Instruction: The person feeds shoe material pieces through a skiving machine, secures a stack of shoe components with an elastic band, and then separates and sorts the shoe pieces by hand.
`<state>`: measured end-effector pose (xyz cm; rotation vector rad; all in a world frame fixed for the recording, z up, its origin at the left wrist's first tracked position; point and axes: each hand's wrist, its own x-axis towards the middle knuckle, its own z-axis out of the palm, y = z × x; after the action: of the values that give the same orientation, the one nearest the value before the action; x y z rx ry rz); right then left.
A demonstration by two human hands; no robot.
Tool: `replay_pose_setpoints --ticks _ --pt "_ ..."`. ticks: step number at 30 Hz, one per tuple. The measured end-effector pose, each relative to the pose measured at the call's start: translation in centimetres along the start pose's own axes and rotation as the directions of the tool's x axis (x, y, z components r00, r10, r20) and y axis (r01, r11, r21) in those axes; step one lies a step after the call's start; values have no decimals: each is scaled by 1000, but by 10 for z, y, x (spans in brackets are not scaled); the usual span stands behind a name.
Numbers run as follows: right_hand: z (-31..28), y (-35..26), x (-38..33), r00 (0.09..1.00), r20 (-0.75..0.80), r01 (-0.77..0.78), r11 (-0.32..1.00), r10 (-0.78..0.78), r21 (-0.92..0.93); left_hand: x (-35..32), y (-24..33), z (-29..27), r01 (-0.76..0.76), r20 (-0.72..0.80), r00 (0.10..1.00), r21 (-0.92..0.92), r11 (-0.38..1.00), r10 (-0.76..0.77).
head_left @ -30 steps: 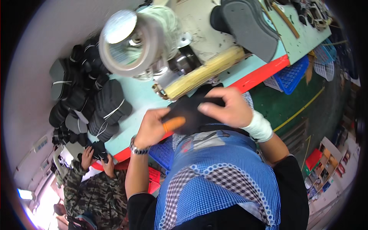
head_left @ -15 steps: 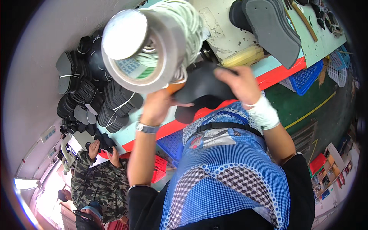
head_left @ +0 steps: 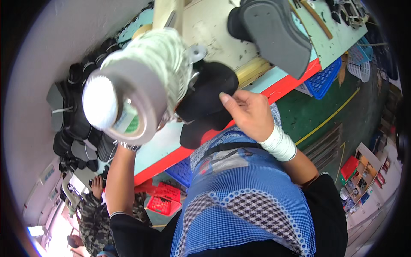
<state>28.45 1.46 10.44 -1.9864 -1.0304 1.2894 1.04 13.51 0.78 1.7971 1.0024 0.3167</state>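
A black insole-like piece (head_left: 209,92) lies tilted in front of me by the red-edged table. My right hand (head_left: 252,113), its wrist wrapped in white, pinches the piece's right edge between thumb and curled fingers. Below it, a second dark rounded shape (head_left: 201,130) overhangs the table's edge; I cannot tell whether it is a separate piece. My left forearm reaches up to a metal-banded watch (head_left: 129,147). Beyond the watch, a tape roll (head_left: 147,96) hides the left hand and its fingers. Behind this roll stands a big pale green thread cone (head_left: 165,55).
Tied bundles of dark soles (head_left: 83,150) are stacked at the left. Grey sole sheets (head_left: 278,36) lie at the table's far right. A red basket (head_left: 165,199) and a blue basket (head_left: 327,79) sit below. Another person in a camouflage sleeve (head_left: 92,210) works at lower left.
The view has shifted, with most things appearing further left. My left hand has gone from partly visible to hidden behind the tape roll. The right hand stays at the black piece's edge.
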Motion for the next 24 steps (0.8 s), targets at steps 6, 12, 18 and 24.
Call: replay_pose_setpoints --ticks 6,12,18,24 --pt "-24 -22 5 716 -356 568 797 -601 -204 -21 74 10 343 82 938 -114 932 -336" --pt "-98 -18 18 347 -190 351 315 -918 -882 -118 -1 61 357 -197 933 390 849 -302" --pt "-89 -4 17 502 -218 262 388 -837 -884 -124 -1 105 363 -301 922 451 815 -244" --pt "-123 0 53 670 -178 360 525 -720 -771 -133 -13 95 375 -164 926 466 801 -339"
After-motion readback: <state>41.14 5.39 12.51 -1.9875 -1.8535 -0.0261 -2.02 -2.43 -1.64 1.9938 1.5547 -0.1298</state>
